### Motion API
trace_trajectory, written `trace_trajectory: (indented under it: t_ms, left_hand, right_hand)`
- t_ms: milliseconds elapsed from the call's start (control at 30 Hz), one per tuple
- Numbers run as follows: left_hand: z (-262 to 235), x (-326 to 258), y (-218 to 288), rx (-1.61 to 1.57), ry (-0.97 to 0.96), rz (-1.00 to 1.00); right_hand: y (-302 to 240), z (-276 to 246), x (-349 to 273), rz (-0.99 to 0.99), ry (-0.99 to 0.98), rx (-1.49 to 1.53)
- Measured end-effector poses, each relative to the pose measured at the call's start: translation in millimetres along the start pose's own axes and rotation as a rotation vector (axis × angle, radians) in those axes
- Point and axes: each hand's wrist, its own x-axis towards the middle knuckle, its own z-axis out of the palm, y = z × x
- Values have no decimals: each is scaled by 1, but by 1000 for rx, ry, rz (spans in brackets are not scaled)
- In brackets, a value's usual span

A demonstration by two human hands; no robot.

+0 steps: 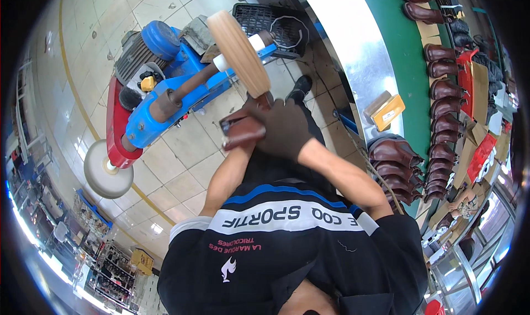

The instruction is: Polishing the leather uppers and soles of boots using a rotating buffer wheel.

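Both my hands hold a dark reddish-brown leather shoe (244, 131) just below a tan buffing wheel (240, 54). My right hand (284, 128), in a dark grey-brown glove, is closed on the shoe from the right, fingers bent toward the wheel. The shoe and the other hand hide most of my left hand (243, 148), which comes up from below and grips the shoe. The shoe's far end is at the wheel's lower edge; I cannot tell whether they touch. The wheel sits on the shaft of a blue machine (193, 97).
A pale wheel (109, 168) is on the machine's other end. A black crate (270, 28) stands beyond. To the right, a metal-edged green bench (408, 55) carries a yellow block (388, 113), a stack of brown shoes (393, 163) and a row of shoes (444, 105).
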Motion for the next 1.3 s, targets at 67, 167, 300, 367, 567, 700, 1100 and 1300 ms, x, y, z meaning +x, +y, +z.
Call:
trace_trajectory:
  t_ms: [67,167,300,367,567,700,1100,1300]
  left_hand:
    - [10,36,6,-57,-3,7]
    - [13,19,1,-167,-9,-22]
    - [35,-45,-27,-311,-3,-47]
    - [45,-6,-24,-378,-6,-28]
    - [31,26,4,-232,120,-22]
    - [41,26,11,-184,126,-14]
    - [93,-7,15,1777,294,724]
    - [87,4,24,2197,420,215]
  right_hand:
    - [11,14,27,-22,-36,-46]
    - [4,0,22,-30,-87,-119]
    - [-15,-45,-37,-25,-104,-61]
    - [-9,-59,-53,-22,-132,-33]
    - [24,-31,-63,128,-57,270]
    - [28,-25,-64,173,-84,280]
    - [72,12,-145,-141,183,472]
    - [53,27,-108,607,-1,1166]
